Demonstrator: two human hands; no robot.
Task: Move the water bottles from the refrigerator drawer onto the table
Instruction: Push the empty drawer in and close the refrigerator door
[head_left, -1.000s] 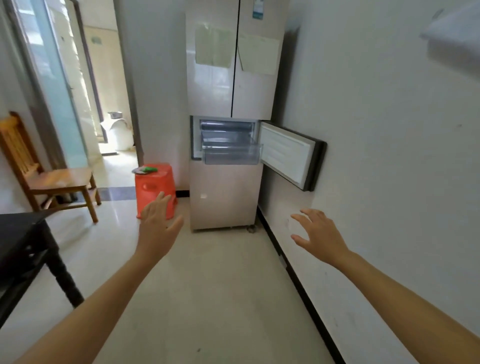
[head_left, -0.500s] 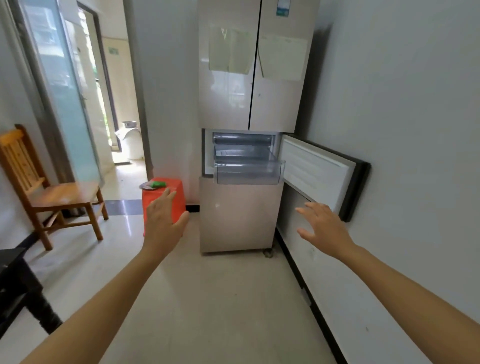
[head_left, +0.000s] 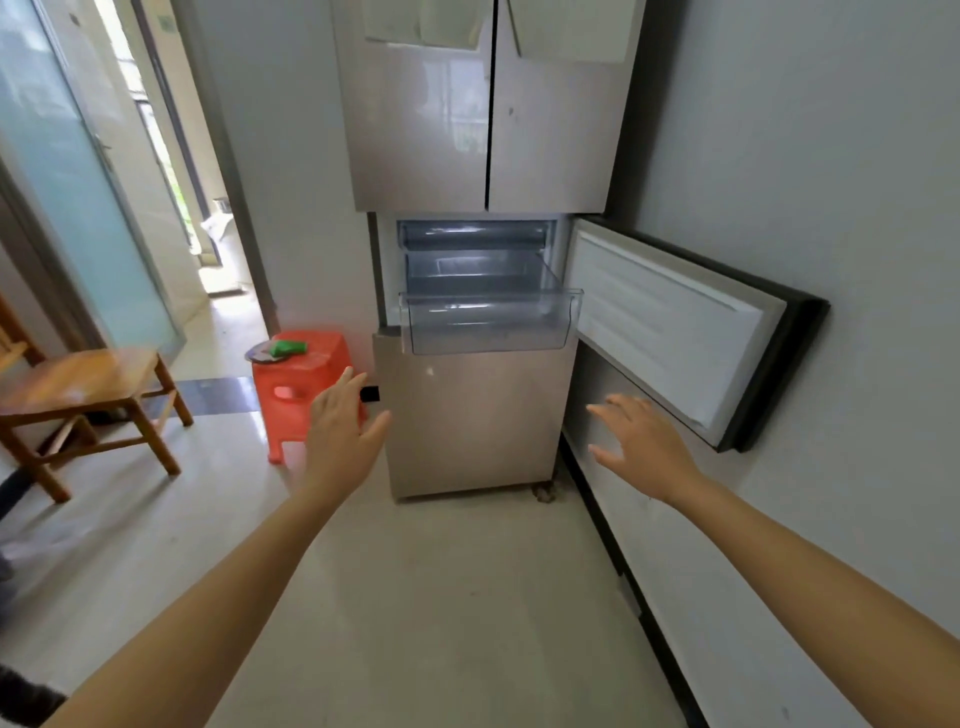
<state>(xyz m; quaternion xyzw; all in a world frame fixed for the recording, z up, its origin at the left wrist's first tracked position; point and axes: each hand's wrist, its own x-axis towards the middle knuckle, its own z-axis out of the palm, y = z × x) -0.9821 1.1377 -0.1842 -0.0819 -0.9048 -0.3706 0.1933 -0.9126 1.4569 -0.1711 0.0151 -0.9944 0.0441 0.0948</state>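
A tall beige refrigerator (head_left: 483, 114) stands straight ahead against the wall. Its middle compartment door (head_left: 670, 322) is swung open to the right. A clear plastic drawer (head_left: 488, 325) is pulled out of that compartment, and I see no water bottles through its front. My left hand (head_left: 343, 426) reaches forward with straight fingers, below and left of the drawer, holding nothing. My right hand (head_left: 641, 441) is stretched out with spread fingers below the open door, also empty. The table is out of view.
A red plastic stool (head_left: 301, 395) with a green item on a small plate stands left of the refrigerator. A wooden chair (head_left: 88, 395) stands further left beside a glass door (head_left: 67, 197). A grey wall (head_left: 831, 208) runs along the right.
I have moved closer to the refrigerator, which now looks larger. The dark table at the lower left has dropped out of view. Both hands stay raised and empty.
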